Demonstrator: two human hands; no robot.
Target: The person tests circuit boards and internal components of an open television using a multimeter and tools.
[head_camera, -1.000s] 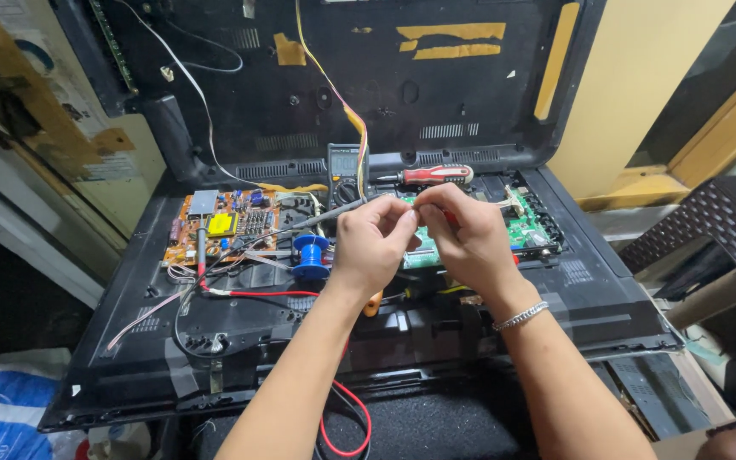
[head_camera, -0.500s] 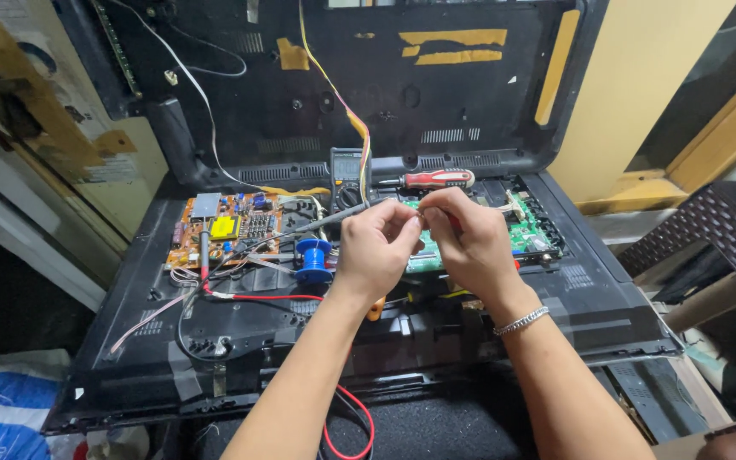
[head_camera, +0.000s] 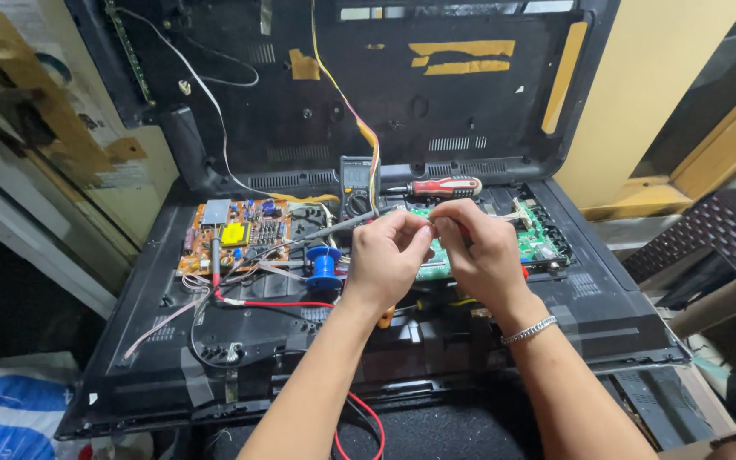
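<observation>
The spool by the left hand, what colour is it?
Blue: the spool shows best in the head view, beside the left hand.

- The left hand (head_camera: pixel 385 255) and right hand (head_camera: pixel 480 253) have drifted a little toward the right of the opened television back (head_camera: pixel 606 315); a second ago they met nearer its middle.
- The fingertips (head_camera: pixel 426 230) of both hands now press closer together, pinching something thin that is too small to make out, possibly a fine wire.
- The grey probe (head_camera: pixel 334 228) lying across the left hand has tilted slightly, its far end now pointing more toward the multimeter (head_camera: pixel 358 183).
- More of the blue spool (head_camera: pixel 324 266) shows to the left of the left wrist than before.
- The view has shifted slightly, bringing the red-handled screwdriver (head_camera: pixel 440 186) closer above the knuckles.
</observation>
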